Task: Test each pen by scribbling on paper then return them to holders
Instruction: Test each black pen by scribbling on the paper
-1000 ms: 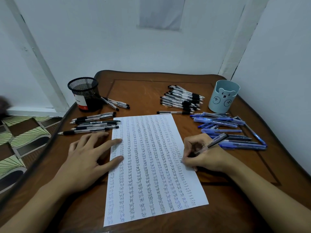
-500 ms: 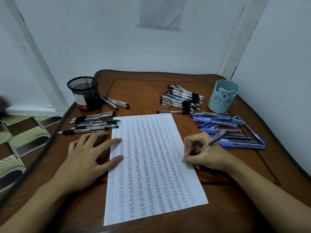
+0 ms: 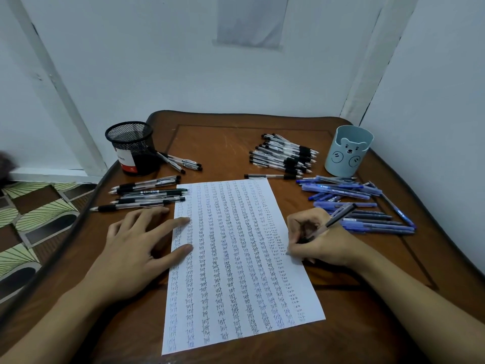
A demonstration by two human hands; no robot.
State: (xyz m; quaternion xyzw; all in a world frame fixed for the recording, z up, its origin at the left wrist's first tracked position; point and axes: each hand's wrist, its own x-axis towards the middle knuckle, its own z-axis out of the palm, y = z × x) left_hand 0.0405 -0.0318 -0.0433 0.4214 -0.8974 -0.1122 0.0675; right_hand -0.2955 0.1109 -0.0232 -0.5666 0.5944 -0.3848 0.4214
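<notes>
A white sheet of paper (image 3: 236, 258), covered in columns of small written words, lies in the middle of the wooden table (image 3: 367, 324). My right hand (image 3: 322, 240) grips a blue pen (image 3: 339, 214) with its tip down at the paper's right edge. My left hand (image 3: 136, 245) lies flat, fingers spread, with fingertips pressing the paper's left edge. A black mesh holder (image 3: 131, 148) stands at the back left and a light blue bear holder (image 3: 349, 151) at the back right.
Black pens lie loose beside the mesh holder (image 3: 181, 164) and in a row left of the paper (image 3: 147, 193). Another black pile (image 3: 284, 153) sits behind the paper. Several blue pens (image 3: 359, 206) lie at the right. Walls close in behind and right.
My right hand has slid slightly along the paper's right edge while writing; the pen's angle has shifted a little. My left hand has stayed in place.
</notes>
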